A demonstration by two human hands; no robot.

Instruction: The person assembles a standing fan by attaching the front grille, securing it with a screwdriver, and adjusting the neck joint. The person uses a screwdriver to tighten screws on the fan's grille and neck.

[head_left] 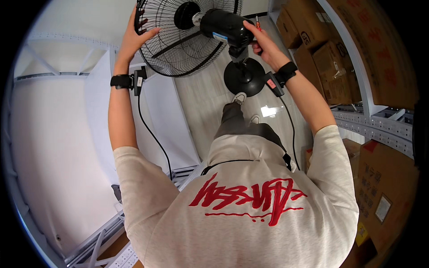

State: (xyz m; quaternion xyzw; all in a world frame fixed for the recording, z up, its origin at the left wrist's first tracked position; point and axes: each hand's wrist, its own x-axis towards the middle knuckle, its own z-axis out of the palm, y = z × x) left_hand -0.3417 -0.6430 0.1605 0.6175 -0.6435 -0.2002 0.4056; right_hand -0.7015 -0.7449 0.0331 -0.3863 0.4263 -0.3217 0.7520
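Note:
A black pedestal fan stands before me, its wire guard (167, 51) turned to the left. My left hand (132, 40) grips the guard's outer rim, with the thumb on the near side and the fingers partly hidden by the wires. Behind the guard is the glossy black motor housing (223, 27). My right hand (267, 44) is at the housing's rear end, its thumb resting on it. In its curled fingers is a slim tool with a red and black handle, seemingly a screwdriver (258, 23), partly hidden. Below, the round black base (245, 78) rests on the floor.
Metal shelving (353, 53) on the right holds several cardboard boxes (335, 67). More boxes (384, 178) stand lower right. A white panelled shelf unit (53, 147) fills the left. My feet are close to the fan base on the shiny tiled floor (203, 102). Cables hang from both wrist devices.

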